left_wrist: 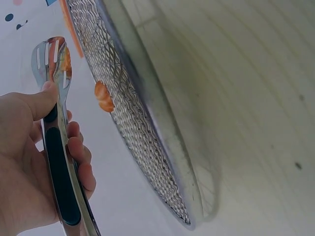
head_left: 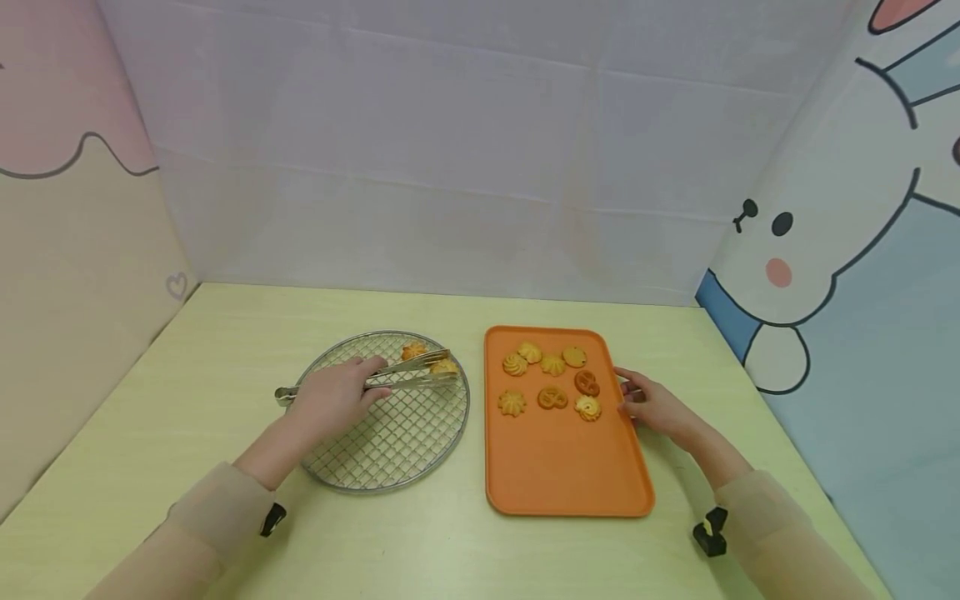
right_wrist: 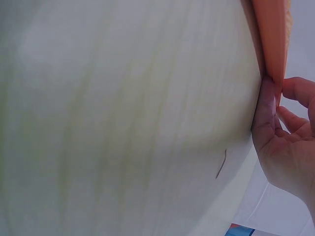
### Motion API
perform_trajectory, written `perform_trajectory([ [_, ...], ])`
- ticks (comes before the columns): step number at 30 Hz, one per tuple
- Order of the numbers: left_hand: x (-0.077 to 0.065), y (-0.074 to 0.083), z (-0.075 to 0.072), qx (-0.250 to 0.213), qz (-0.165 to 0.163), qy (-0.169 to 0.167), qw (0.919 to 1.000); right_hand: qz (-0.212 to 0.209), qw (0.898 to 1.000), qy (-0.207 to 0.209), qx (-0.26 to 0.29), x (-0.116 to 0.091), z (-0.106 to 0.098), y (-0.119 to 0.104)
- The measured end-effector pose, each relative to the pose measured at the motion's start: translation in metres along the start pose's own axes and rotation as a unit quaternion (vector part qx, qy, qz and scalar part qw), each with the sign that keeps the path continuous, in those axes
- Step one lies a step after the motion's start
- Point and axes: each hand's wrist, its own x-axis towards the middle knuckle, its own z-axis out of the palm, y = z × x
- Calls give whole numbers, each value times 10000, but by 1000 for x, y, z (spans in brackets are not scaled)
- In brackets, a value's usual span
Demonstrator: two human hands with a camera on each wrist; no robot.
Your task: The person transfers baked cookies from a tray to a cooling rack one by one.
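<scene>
My left hand [head_left: 333, 398] holds a pair of metal tongs [head_left: 405, 381] above a round wire rack [head_left: 375, 487]. In the left wrist view, the fingers and thumb wrap the tongs' dark grip [left_wrist: 61, 177]. One golden cookie [head_left: 444, 367] shows between the tong tips; whether they touch it I cannot tell. Another cookie [head_left: 413, 350] lies on the rack just behind the tongs. My right hand [head_left: 654, 404] grips the right rim of an orange tray [head_left: 566, 479], thumb and fingers at its edge in the right wrist view [right_wrist: 290, 132]. Several cookies [head_left: 552, 397], some pretzel-shaped, lie on the tray's far half.
Rack and tray lie side by side on a pale wooden table [head_left: 420, 550], the rack to the left. A pale curtain-like wall [head_left: 450, 208] rises behind the table. Panels printed with cartoon figures [head_left: 787, 250] stand at the sides.
</scene>
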Motion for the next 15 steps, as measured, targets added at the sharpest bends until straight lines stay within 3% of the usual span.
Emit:
perform_trajectory([
  [15,6,-9,9,195,-190,-234,9994,-8,10000,-31,-25,0,-2,-1],
])
